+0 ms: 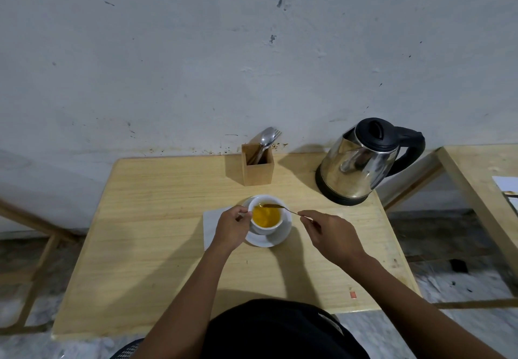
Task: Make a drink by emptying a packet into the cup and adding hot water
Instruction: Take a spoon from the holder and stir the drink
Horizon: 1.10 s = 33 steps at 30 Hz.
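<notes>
A white cup (265, 228) filled with yellow-orange liquid stands on a white saucer (281, 237) in the middle of the wooden table (157, 232). My left hand (231, 228) grips the cup at its left side. My right hand (328, 232) pinches the handle of a thin spoon (276, 206), whose bowl dips into the liquid at the cup's far rim. A white napkin (210, 224) lies under the saucer's left side. The steel kettle (361, 162) with black lid and handle stands at the back right. No packet is visible.
A wooden holder (258, 166) with spoons and a fork stands against the wall behind the cup. A second wooden table (482, 171) stands to the right with papers on it. A small red mark (353, 294) sits near the table's front right.
</notes>
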Available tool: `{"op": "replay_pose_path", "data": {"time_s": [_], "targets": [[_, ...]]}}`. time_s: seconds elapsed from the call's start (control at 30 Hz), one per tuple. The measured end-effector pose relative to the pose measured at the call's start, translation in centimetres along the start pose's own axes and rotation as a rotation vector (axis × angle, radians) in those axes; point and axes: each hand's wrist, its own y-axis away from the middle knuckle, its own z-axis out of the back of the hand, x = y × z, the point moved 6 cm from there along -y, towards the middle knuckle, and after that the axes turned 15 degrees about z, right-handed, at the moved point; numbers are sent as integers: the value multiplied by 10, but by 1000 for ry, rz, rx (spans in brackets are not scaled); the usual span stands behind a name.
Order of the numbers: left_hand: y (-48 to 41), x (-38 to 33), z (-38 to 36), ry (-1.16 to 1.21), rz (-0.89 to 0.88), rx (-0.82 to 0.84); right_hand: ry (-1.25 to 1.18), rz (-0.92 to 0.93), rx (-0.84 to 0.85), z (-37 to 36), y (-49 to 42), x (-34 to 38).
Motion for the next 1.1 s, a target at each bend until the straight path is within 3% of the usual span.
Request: {"op": "replay_pose_path", "data": {"time_s": [0.27, 0.6, 1.1], "targets": [[-2, 2, -1, 12, 6, -4, -55, -77, -193, -10, 20, 12], [-4, 2, -3, 6, 9, 0, -70, -78, -268, -18, 28, 17], [-4, 3, -3, 13, 4, -4, -267, -197, -214, -30, 34, 18]]}}
